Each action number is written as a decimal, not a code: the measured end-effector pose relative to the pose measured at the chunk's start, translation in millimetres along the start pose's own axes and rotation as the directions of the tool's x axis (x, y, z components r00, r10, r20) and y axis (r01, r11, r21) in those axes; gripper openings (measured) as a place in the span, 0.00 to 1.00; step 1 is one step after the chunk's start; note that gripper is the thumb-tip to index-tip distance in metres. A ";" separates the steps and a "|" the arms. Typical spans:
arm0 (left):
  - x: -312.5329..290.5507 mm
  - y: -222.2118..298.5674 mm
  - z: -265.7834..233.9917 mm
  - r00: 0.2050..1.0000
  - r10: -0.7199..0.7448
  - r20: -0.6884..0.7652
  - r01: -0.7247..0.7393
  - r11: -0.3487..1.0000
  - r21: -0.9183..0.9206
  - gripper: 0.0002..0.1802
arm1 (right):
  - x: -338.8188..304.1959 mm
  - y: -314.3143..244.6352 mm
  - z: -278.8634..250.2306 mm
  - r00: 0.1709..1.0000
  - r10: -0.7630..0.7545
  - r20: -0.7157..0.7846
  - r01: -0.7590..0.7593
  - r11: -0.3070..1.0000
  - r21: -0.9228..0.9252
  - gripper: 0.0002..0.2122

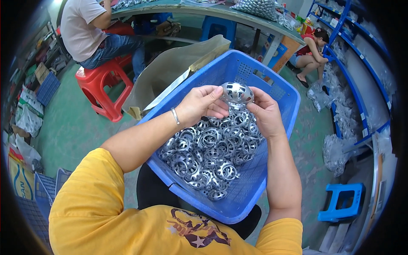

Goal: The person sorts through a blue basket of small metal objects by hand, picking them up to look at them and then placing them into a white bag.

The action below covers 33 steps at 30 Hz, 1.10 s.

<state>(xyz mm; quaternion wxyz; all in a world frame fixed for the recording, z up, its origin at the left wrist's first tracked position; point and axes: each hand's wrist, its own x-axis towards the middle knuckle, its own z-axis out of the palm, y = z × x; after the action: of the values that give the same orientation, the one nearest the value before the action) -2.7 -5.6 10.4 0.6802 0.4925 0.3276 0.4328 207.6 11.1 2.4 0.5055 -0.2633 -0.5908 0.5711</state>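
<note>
one silver shell is up in both hands, over the crate's far end and at one o'clock from the middle of the heap. the left hand pinches its nine o'clock edge with thumb and forefinger, the other fingers bent below; the right hand has thumb and fingers closed on its three o'clock edge.

as for progress, a single piece seems to be in work, while many like it lie loose in the crate, so most of the load looks left to handle. no sorted or finished group can be made out within the crate; whether any piece there has been dealt with, i cannot tell.

the shell's underside and the far fingertips are hidden, and the lower layers of the heap are buried, so no count is possible. the sack at ten o'clock gapes, its bottom out of sight. the seated worker at ten o'clock is cut off at the top; what the crouching worker at two o'clock handles is unclear.
</note>
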 end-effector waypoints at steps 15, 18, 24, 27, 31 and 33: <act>-2.3 3.0 -1.4 0.941 0.329 0.075 -0.333 0.941 0.058 0.34 | -2.0 -4.3 13.4 0.999 -0.048 -0.022 0.048 0.998 0.029 0.23; -2.0 1.2 -0.3 0.937 0.337 0.091 -0.343 0.937 0.063 0.31 | -2.5 -4.9 11.3 0.996 -0.092 -0.019 0.092 0.996 0.009 0.23; -4.1 2.6 0.9 0.952 0.295 0.081 -0.301 0.950 0.082 0.30 | -2.7 -5.2 10.3 0.997 -0.078 -0.008 0.078 0.997 0.009 0.22; -5.8 5.0 0.2 0.962 0.267 0.056 -0.272 0.955 0.119 0.30 | -1.1 -1.4 9.2 0.999 -0.043 -0.012 0.043 0.999 0.024 0.22; -4.9 4.4 -0.2 0.968 0.245 0.049 -0.249 0.964 0.090 0.30 | -2.3 -4.2 8.6 1.000 0.001 -0.014 0.000 1.000 0.027 0.21; -5.4 4.0 -1.1 0.969 0.244 0.047 -0.248 0.964 0.098 0.30 | -2.1 -4.1 9.0 1.000 -0.009 -0.005 0.009 1.000 0.019 0.21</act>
<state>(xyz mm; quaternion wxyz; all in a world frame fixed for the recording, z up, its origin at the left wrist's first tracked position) -6.9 -9.6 13.9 0.6003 0.5713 0.2742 0.4879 201.3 4.7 7.1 0.5119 -0.2571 -0.5852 0.5739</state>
